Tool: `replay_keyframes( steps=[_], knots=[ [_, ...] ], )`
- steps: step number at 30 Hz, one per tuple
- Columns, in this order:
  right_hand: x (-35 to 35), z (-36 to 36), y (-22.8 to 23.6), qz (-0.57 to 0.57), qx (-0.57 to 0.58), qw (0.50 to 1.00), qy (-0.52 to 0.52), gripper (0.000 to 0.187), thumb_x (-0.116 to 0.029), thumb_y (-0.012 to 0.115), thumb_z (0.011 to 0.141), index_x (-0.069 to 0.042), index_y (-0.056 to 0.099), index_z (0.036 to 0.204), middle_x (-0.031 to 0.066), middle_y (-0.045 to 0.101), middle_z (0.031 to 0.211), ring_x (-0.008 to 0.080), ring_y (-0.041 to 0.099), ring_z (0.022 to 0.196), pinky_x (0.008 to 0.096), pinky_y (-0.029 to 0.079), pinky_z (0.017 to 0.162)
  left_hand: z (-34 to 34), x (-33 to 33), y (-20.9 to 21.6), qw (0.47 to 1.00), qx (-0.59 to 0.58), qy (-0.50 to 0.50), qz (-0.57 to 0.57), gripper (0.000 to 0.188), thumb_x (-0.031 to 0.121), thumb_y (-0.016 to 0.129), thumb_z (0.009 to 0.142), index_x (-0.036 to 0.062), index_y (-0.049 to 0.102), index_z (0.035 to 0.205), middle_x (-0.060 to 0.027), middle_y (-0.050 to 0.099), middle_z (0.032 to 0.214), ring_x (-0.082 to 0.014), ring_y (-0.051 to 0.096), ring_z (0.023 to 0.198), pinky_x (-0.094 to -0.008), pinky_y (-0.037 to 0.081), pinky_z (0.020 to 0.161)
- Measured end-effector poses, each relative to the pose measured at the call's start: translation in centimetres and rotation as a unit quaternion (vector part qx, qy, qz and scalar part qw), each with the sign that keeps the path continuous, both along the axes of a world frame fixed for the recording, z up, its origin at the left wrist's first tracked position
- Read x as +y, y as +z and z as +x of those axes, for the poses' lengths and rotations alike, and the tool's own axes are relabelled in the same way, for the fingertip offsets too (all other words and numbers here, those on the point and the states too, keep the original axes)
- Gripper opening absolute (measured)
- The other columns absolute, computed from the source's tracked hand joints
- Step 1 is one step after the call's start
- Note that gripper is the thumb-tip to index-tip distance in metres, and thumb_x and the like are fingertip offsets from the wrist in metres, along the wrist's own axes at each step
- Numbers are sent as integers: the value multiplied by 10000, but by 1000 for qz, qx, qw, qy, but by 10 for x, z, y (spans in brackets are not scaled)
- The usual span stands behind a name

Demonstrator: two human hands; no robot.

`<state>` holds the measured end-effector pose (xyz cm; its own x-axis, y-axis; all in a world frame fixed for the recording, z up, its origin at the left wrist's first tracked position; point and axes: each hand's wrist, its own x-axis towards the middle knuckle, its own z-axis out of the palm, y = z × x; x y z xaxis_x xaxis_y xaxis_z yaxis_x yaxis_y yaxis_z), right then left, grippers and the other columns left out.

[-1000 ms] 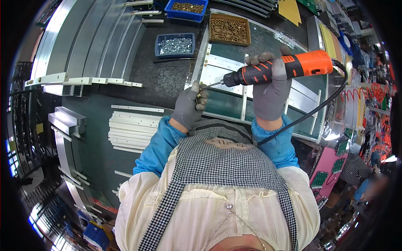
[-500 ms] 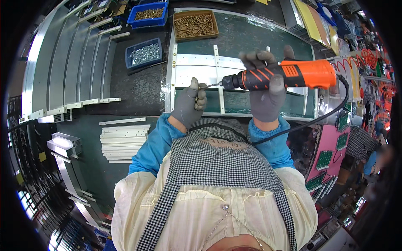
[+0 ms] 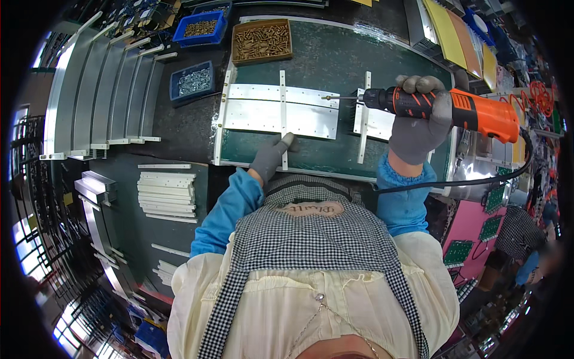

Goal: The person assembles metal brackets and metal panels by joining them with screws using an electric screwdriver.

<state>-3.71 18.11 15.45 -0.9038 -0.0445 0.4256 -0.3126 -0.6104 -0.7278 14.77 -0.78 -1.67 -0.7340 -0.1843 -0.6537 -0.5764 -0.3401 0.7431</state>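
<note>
One orange-black electric screwdriver (image 3: 485, 116) gripped crosswise in right hand (image 3: 420, 134).

- Power screwdriver (image 3: 472, 110): smooth plastic, metal bit (image 3: 344, 97)
- Panels (image 3: 254, 113): glossy, smooth metal
- Gloves (image 3: 415, 140): matt grey cloth
- Apron (image 3: 317, 242): woven cloth
- Blue bins (image 3: 203, 40): smooth plastic
- Green surface (image 3: 347, 51): smooth, faintly glossy

The right hand (image 3: 415, 139), in a grey glove, grips an orange-and-black power screwdriver (image 3: 485, 116), its bit (image 3: 345, 97) pointing left over the metal panels (image 3: 248, 115). The left hand (image 3: 267, 160) — also gloved — has its fingertips at a pale crossbar (image 3: 283, 107) on them. Beyond stands a tan box (image 3: 262, 60) of brass-coloured screws (image 3: 262, 40); left of it, a blue tray (image 3: 194, 97) of silvery pieces (image 3: 194, 79).
</note>
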Motion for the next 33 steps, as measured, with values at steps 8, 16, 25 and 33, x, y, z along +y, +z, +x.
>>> replay_keyframes(
  steps=[8,16,25,33],
  knots=[
    [12,-32,-7,-8,23,999,-26,688,-70,623,872,-33,248,1447,129,657,851,255,671,736,474,586,756,-31,57,11,983,88,-157,17,456,389,474,1026,1,574,1244,0,563,793,-89,519,726,-248,439,656],
    [2,-48,-30,32,-23,999,-28,686,20,620,830,3,281,1427,121,655,829,246,684,716,412,588,698,-44,76,-13,986,43,-160,29,447,394,459,1033,21,602,1235,-36,594,879,-126,556,801,-285,482,733],
    [-14,-50,-46,104,-51,993,10,725,-5,652,831,7,248,1432,104,650,877,223,694,757,369,584,707,-41,83,-10,987,55,-148,26,447,342,382,1060,2,547,1299,10,539,762,-81,479,673,-239,429,625],
    [-35,-51,-41,261,-37,960,99,239,-52,729,791,-30,591,985,32,630,762,123,628,660,270,522,598,-43,82,-7,986,61,-145,50,457,336,367,1060,7,532,1330,15,528,745,-76,479,675,-238,429,623]
  ],
)
